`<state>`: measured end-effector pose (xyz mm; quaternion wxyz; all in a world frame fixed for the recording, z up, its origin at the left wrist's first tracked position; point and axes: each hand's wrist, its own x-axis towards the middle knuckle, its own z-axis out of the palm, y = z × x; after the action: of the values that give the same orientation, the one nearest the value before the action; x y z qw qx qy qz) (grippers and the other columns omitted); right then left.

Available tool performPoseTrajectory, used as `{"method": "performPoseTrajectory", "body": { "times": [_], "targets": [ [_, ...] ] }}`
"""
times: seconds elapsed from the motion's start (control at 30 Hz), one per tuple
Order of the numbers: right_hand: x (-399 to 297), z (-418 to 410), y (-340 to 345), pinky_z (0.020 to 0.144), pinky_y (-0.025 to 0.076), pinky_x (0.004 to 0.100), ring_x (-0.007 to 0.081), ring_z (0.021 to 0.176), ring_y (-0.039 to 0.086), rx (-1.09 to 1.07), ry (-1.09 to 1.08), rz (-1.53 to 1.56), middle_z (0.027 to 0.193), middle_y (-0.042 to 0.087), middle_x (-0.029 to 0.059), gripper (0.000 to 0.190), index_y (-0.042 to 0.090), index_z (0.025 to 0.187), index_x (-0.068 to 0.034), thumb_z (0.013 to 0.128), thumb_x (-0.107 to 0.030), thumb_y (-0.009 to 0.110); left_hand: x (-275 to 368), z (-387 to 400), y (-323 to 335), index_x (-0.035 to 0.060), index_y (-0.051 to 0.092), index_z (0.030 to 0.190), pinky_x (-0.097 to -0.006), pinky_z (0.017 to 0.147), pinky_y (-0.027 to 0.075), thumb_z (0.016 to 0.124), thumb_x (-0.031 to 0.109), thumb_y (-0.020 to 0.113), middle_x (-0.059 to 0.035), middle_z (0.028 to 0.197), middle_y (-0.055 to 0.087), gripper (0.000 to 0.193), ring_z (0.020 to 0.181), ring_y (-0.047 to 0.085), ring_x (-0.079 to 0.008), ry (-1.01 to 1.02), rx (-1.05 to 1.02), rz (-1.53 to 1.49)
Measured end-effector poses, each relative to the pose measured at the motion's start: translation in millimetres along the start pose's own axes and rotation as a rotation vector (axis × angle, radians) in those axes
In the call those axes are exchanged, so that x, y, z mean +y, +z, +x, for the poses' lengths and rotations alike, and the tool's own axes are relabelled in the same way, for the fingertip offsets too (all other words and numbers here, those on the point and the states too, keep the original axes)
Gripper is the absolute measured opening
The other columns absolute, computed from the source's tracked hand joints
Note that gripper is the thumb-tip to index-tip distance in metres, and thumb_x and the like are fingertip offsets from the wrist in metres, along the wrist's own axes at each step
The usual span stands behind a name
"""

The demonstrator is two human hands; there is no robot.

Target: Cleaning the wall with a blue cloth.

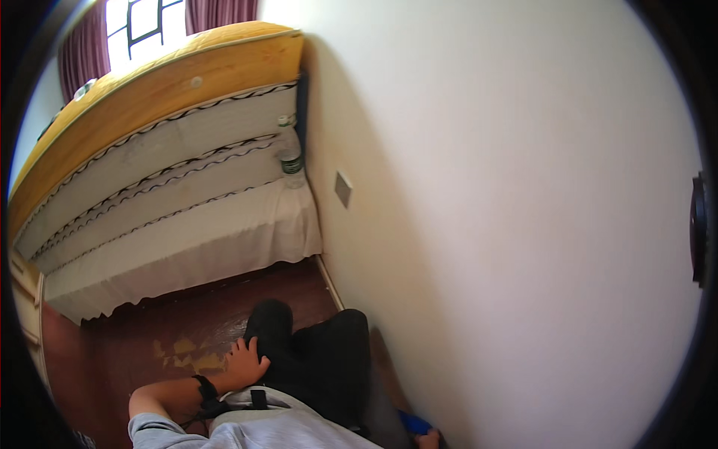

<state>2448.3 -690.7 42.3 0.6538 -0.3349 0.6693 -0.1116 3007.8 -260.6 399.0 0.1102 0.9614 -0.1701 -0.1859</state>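
My left hand [245, 362] rests on the left thigh of my black trousers [331, 359], fingers spread and nothing in it. A black strap [206, 387] circles the left wrist. Low in the picture, close to the wall, only part of my right hand [428, 439] shows. It is beside or against a blue object [414, 422], mostly hidden; whether the fingers grip it cannot be told.
A pale wall [505, 224] with a square plate [343, 189] rises at the right. Ahead stands a bed or bench with a white cloth [185, 247], a clear plastic bottle [291, 164] on it. A wooden board [168, 106] runs above. Light drawers [27, 303] stand left on the reddish floor [129, 342].
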Motion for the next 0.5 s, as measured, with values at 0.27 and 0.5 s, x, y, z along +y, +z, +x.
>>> {"method": "performPoseTrajectory", "body": {
  "times": [0.27,0.5],
  "targets": [
    [-38.4,-175.0,235.5,0.077,0.045,0.0486,0.0309,0.087,0.055,0.377,-0.776,-1.186,0.107,0.06,0.0134,0.025,0.059,0.105,-0.001,0.088,-0.019,0.054,-52.9,13.7,9.6,0.0076,0.044,0.133,-0.0565,0.094,0.04,0.081,0.038,0.057,-0.0233,0.12,0.045,0.062,0.113,0.046,-0.0434,-0.029,0.079,-0.253],
    [-137.0,-232.7,388.1,0.091,0.042,0.0511,0.0334,0.1,0.054,0.536,-0.91,-1.35,0.126,0.057,0.0122,0.019,0.059,0.103,-0.009,0.091,-0.023,0.058,-67.1,17.5,2.7,0.0042,0.053,0.122,-0.0506,0.088,0.047,0.081,0.026,0.065,-0.024,0.109,0.055,0.048,0.101,0.056,-0.0427,-0.034,0.232,-0.35]
  ]
}}
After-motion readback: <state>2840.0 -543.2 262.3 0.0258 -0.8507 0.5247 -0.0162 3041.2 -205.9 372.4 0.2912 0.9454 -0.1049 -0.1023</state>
